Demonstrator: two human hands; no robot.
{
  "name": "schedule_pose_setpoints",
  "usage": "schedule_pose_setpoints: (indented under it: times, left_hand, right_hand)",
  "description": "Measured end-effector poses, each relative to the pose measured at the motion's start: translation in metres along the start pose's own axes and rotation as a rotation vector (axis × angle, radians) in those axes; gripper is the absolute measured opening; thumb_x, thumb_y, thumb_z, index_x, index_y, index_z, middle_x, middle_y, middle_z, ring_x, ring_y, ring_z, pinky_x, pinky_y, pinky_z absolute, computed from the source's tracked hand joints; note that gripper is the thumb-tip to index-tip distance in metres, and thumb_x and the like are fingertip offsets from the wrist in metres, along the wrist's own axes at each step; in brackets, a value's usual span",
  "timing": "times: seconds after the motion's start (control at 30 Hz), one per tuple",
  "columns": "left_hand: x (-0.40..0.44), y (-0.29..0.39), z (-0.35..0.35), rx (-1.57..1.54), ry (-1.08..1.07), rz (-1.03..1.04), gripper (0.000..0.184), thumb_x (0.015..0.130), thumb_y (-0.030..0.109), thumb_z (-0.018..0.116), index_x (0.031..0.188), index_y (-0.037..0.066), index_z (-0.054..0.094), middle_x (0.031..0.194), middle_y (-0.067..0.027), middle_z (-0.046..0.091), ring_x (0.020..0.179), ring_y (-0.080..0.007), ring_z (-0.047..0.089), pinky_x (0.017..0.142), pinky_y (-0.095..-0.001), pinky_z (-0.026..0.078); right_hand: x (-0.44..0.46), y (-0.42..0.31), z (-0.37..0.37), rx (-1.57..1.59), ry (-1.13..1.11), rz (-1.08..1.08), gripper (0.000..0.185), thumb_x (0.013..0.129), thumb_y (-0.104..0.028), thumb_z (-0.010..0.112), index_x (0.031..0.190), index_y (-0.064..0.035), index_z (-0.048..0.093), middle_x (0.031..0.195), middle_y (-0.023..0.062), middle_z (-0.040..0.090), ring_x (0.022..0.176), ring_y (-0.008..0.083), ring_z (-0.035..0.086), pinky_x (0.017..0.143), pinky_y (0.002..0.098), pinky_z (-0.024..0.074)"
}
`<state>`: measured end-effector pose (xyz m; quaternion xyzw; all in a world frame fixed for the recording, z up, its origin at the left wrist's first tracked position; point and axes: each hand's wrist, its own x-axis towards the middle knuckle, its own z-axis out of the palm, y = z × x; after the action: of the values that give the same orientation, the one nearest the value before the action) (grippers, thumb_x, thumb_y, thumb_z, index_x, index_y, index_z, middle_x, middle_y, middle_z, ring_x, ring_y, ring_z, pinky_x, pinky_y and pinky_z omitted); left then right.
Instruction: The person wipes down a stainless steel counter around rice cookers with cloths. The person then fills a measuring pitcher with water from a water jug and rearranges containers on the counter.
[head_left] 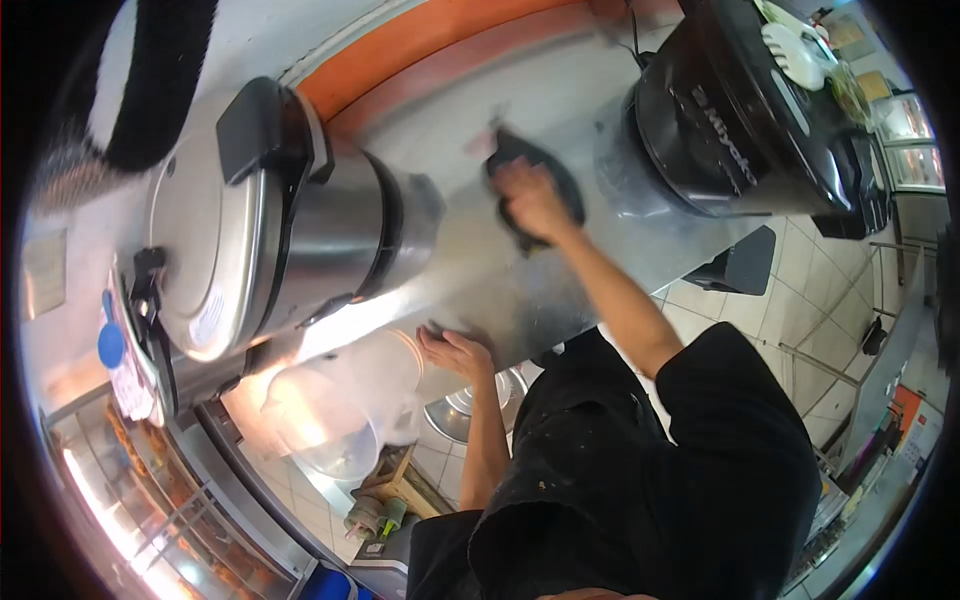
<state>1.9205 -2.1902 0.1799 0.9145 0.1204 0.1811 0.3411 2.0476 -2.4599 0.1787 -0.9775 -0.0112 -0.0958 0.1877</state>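
My right hand [530,195] presses down on a dark cloth [552,190] that lies on the metal countertop [475,290]. Motion blurs the hand and cloth, and a pale reddish patch shows by the cloth's far end. Close to the counter's near edge is my left hand [458,353], its fingers stretched out and apart. Beside those fingertips is the rim of a clear plastic container [345,405]; whether they touch it I cannot tell.
A steel rice cooker [335,215] stands left, and a black one [720,130] stands right with a white slotted utensil [795,55] on top. Below the counter are a round metal lid or bowl [470,405] and a wooden stool-like piece [405,480]. A lit display case [140,500] is lower left.
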Motion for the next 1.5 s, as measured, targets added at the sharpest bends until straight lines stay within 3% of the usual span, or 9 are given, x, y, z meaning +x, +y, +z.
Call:
schedule_pose_setpoints:
  times: [0.17, 0.5, 0.63, 0.77, 0.97, 1.07, 1.33, 1.43, 1.5]
  left_hand:
    - [-0.023, -0.016, -0.044, -0.329, -0.102, 0.110, 0.061, 0.104, 0.040, 0.034, 0.139, -0.010, 0.037, 0.144, -0.0278, 0.038, 0.134, -0.0425, 0.038, 0.113, -0.0500, 0.027]
    - [-0.286, -0.205, -0.316, -0.038, 0.018, -0.390, 0.055, 0.104, 0.039, 0.036, 0.137, -0.005, 0.043, 0.138, -0.0214, 0.046, 0.123, -0.0347, 0.048, 0.106, -0.0450, 0.035]
    - [-0.236, -0.180, -0.319, 0.038, -0.013, -0.402, 0.048, 0.106, 0.031, 0.033, 0.135, -0.005, 0.044, 0.136, -0.0215, 0.047, 0.118, -0.0327, 0.050, 0.102, -0.0416, 0.039]
    - [-0.189, -0.157, -0.289, -0.302, -0.236, -0.384, 0.048, 0.107, 0.031, 0.031, 0.136, -0.005, 0.043, 0.136, -0.0207, 0.047, 0.117, -0.0314, 0.051, 0.100, -0.0419, 0.042]
    - [-0.320, -0.229, -0.323, -0.017, -0.301, -0.962, 0.060, 0.105, 0.045, 0.028, 0.138, -0.003, 0.042, 0.136, -0.0193, 0.048, 0.116, -0.0308, 0.053, 0.099, -0.0416, 0.042]
    - [-0.337, -0.229, -0.323, -0.022, -0.342, -1.174, 0.064, 0.104, 0.050, 0.027, 0.139, -0.002, 0.042, 0.136, -0.0189, 0.049, 0.116, -0.0305, 0.054, 0.098, -0.0416, 0.042]
    - [-0.202, -0.180, -0.293, -0.422, -0.403, -0.926, 0.078, 0.100, 0.066, 0.023, 0.140, 0.002, 0.042, 0.135, -0.0177, 0.051, 0.113, -0.0299, 0.056, 0.098, -0.0423, 0.042]
    - [-0.136, -0.081, -0.310, -0.615, -0.314, -0.657, 0.081, 0.097, 0.071, 0.019, 0.137, 0.006, 0.046, 0.132, -0.0167, 0.054, 0.112, -0.0297, 0.057, 0.098, -0.0449, 0.041]
    - [-0.134, -0.061, -0.323, -0.711, -0.207, -0.590, 0.076, 0.098, 0.069, 0.019, 0.132, 0.008, 0.049, 0.129, -0.0151, 0.057, 0.113, -0.0292, 0.057, 0.099, -0.0466, 0.040]
  right_hand:
    - [-0.064, -0.177, 0.050, 0.185, -0.029, -0.287, 0.048, 0.082, -0.035, 0.062, 0.127, -0.0187, 0.062, 0.144, 0.0089, 0.049, 0.139, 0.0360, 0.037, 0.112, 0.0603, 0.0264]
    - [-0.123, 0.039, -0.013, -0.446, 0.197, 0.708, 0.062, 0.100, -0.042, 0.039, 0.150, -0.0054, 0.035, 0.157, 0.0258, 0.024, 0.144, 0.0518, 0.018, 0.114, 0.0651, 0.0161]
    - [-0.124, -0.185, 0.041, -0.085, -0.031, 0.199, 0.068, 0.095, -0.037, 0.047, 0.147, 0.0049, 0.034, 0.154, 0.0266, 0.028, 0.145, 0.0460, 0.021, 0.116, 0.0616, 0.0158]
    - [-0.152, -0.207, 0.046, 0.149, -0.032, -0.264, 0.051, 0.087, -0.035, 0.060, 0.135, -0.0176, 0.056, 0.146, 0.0134, 0.047, 0.138, 0.0363, 0.037, 0.115, 0.0563, 0.0246]
    - [-0.216, 0.119, -0.081, -0.212, 0.254, 0.859, 0.057, 0.100, -0.033, 0.036, 0.146, 0.0011, 0.037, 0.155, 0.0210, 0.031, 0.144, 0.0428, 0.024, 0.116, 0.0564, 0.0199]
    - [-0.198, 0.072, -0.056, -0.386, 0.335, 0.915, 0.062, 0.099, -0.032, 0.037, 0.146, 0.0075, 0.033, 0.155, 0.0274, 0.027, 0.144, 0.0457, 0.021, 0.118, 0.0554, 0.0163]
    - [-0.124, -0.206, 0.077, 0.263, 0.058, -0.572, 0.045, 0.085, -0.029, 0.058, 0.125, -0.0088, 0.060, 0.132, 0.0169, 0.055, 0.129, 0.0362, 0.045, 0.109, 0.0514, 0.0334]
    - [-0.018, -0.078, 0.017, -0.174, 0.192, -0.420, 0.044, 0.086, -0.030, 0.058, 0.123, -0.0065, 0.061, 0.129, 0.0121, 0.058, 0.120, 0.0340, 0.052, 0.105, 0.0529, 0.0359]
    - [0.042, 0.003, 0.026, -0.274, 0.300, 0.303, 0.056, 0.097, -0.036, 0.042, 0.140, -0.0013, 0.048, 0.151, 0.0186, 0.039, 0.141, 0.0422, 0.031, 0.112, 0.0628, 0.0229]
